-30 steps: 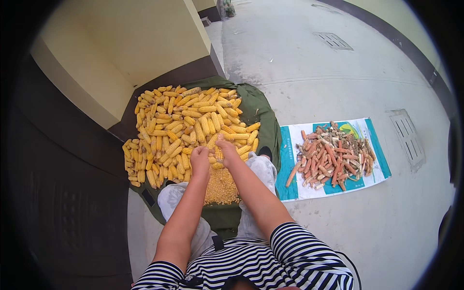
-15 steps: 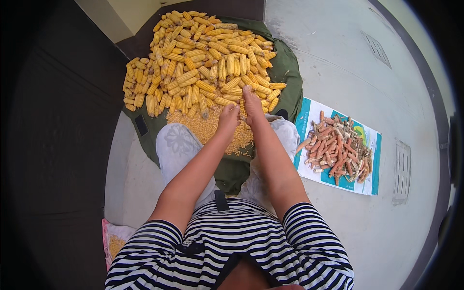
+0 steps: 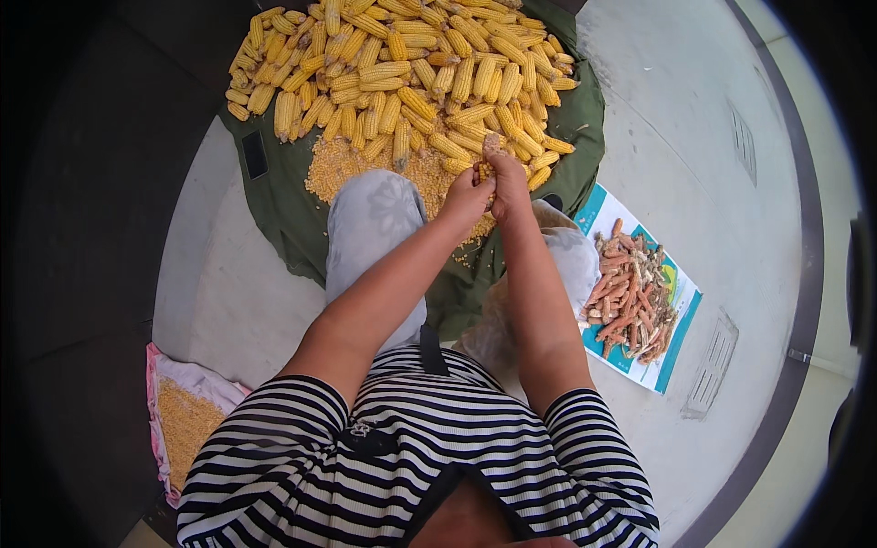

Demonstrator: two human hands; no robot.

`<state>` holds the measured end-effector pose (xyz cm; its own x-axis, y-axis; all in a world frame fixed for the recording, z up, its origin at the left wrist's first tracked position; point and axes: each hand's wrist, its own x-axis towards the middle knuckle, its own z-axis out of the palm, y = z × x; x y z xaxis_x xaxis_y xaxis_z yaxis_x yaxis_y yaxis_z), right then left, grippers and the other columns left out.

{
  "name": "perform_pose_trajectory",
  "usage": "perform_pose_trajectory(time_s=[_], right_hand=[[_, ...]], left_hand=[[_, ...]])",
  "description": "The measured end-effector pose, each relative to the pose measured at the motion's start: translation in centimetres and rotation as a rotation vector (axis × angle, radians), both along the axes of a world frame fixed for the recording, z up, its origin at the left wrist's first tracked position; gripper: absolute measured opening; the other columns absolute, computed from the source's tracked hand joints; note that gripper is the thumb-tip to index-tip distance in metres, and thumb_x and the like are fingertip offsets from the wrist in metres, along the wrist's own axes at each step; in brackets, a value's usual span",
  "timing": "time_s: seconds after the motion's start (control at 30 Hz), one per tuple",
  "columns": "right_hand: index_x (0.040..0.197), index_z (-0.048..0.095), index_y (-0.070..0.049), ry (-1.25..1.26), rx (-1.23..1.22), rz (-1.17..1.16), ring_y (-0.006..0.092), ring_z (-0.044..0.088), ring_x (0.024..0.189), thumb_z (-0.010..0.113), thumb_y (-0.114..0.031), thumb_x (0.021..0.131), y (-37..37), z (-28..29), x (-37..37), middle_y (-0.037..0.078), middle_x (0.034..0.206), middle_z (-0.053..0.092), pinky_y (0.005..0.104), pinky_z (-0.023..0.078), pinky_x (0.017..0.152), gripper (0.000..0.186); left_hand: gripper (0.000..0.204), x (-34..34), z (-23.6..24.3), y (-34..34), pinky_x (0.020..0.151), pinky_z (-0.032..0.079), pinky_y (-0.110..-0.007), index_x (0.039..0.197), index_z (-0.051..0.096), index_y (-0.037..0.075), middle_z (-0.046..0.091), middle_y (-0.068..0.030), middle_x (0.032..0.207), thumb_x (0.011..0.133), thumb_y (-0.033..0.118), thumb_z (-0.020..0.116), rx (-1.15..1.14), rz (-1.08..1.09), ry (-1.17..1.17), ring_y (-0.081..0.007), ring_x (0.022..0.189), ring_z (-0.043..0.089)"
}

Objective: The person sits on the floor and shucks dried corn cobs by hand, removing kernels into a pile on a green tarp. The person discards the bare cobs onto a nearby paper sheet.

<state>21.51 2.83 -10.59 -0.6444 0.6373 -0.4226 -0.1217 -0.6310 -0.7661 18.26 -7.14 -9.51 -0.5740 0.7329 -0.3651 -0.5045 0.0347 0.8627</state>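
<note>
My left hand (image 3: 469,196) and my right hand (image 3: 509,180) meet between my knees, both closed on one corn cob (image 3: 485,171). Yellow kernels show in the gap between them; the rest of the cob is hidden by my fingers. Just beyond my hands rises a large heap of yellow corn cobs (image 3: 402,82). Under and in front of that heap lie loose kernels (image 3: 333,173), spread over a dark green cloth (image 3: 288,215).
To my right, stripped reddish cobs (image 3: 633,297) are piled on a white and teal sheet (image 3: 621,361). At lower left a pink-edged white sack (image 3: 196,379) holds loose kernels (image 3: 185,425). A slotted drain cover (image 3: 713,365) is set in the pale floor.
My view has turned and tilted, so the heap appears higher and more of the kernel sack shows. My hands stay together on the cob, its kernels now showing between them.
</note>
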Motion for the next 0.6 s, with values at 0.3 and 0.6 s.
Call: perform_pose_trajectory(time_s=[0.3,0.6], right_hand=[[0.085,0.058,0.0,-0.182,0.096,-0.069,0.0211,0.059,0.056,0.061,-0.006,0.085,1.0,-3.7,-0.2,0.01,0.072,0.062,0.0331,0.049,0.051,0.007],[0.099,0.057,-0.004,-0.056,-0.143,-0.091,0.0215,0.057,0.067,0.06,-0.018,0.087,-0.7,-0.4,-0.4,0.01,0.081,0.062,0.0346,0.048,0.062,0.019]], left_hand=[[0.026,-1.1,-0.8,0.2,0.07,0.053,-0.033,0.111,0.054,0.004,0.055,-0.0036,0.098,0.091,0.021,0.058,-0.035,-0.078,-0.15,-0.0158,0.088,0.057],[0.044,-2.2,-0.8,-0.8,0.07,0.048,-0.029,0.132,0.051,0.009,0.057,-0.001,0.109,0.089,0.019,0.056,-0.042,-0.123,-0.168,-0.0122,0.091,0.055]])
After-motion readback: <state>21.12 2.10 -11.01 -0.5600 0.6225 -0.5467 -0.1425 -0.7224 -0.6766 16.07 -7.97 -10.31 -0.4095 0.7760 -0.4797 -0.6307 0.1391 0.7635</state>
